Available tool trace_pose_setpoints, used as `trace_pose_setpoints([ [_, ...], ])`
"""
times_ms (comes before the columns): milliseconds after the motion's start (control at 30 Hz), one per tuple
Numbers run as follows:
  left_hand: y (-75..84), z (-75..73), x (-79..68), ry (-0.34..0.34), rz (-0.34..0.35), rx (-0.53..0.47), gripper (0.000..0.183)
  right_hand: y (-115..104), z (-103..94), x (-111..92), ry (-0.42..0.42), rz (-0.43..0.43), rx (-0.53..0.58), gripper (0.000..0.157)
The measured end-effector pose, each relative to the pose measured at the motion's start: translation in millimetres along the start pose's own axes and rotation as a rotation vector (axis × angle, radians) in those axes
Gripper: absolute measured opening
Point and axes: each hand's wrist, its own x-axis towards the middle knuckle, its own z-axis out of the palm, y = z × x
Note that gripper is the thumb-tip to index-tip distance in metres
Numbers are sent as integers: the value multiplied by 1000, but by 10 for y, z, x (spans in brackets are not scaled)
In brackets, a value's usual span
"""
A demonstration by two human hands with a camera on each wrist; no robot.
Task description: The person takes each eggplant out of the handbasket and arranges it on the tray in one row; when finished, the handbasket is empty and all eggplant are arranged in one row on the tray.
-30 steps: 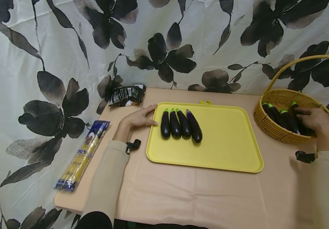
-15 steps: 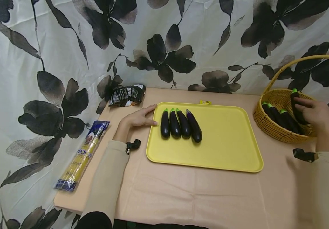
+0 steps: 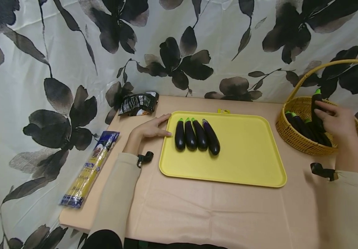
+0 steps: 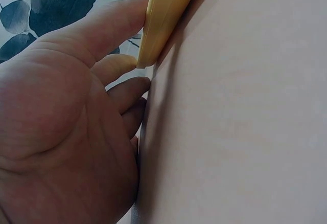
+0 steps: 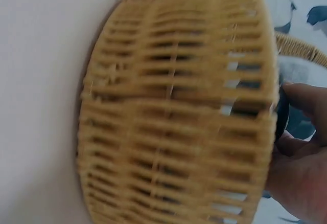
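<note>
My right hand [image 3: 339, 124] pinches a dark eggplant [image 3: 317, 110] with a green stem end, held roughly upright over the wicker basket [image 3: 303, 148]. Several more eggplants [image 3: 298, 124] lie inside it. From the right wrist, the woven side [image 5: 173, 132] hides most of the held eggplant. My left hand [image 3: 147, 129] lies at the left edge of the yellow tray [image 3: 244, 155], fingers extended, thumb on the rim. In the left wrist view, the thumb and fingertips of that hand [image 4: 66, 106] meet the tray's edge [image 4: 168, 19]. A row of eggplants [image 3: 200, 135] rests on the tray's left half.
A pasta packet [image 3: 90, 169] lies along the table's left edge. A black crinkled bag [image 3: 139, 103] sits at the back left, and a small yellow packet [image 3: 223, 111] behind the tray. The basket's tall handle [image 3: 303, 79] arches up. A floral curtain [image 3: 228, 41] hangs behind.
My right hand has lifted an eggplant from among the others in the basket and shifted it up and slightly left. The left hand and tray have stayed in place.
</note>
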Motion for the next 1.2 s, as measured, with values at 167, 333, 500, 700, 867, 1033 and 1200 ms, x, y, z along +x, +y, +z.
trace_pose_setpoints([
  [167, -14, 6, 4, 6, 2, -6, 105, -120, 51, -82, 24, -42, 117, 53],
  [333, -24, 7, 5, 4, 12, -5, 106, -212, 151, -148, 93, -52, 159, 50],
  [500, -28, 4, -2, 0, 6, -9, 106, -306, 222, -215, 134, -47, 234, 48],
  [700, -24, 4, -8, 1, 12, -10, 106, -419, 306, -281, 144, -42, 365, 48],
  [867, -2, 2, -8, -4, 14, -11, 106, -500, 362, -305, 112, -44, 408, 48],
  [1033, 0, 3, -8, 1, 21, -3, 106, -570, 426, -337, 87, -92, 385, 49],
  [1200, -14, 2, -11, 3, 16, 21, 107, -633, 522, -386, 71, -146, 333, 49],
])
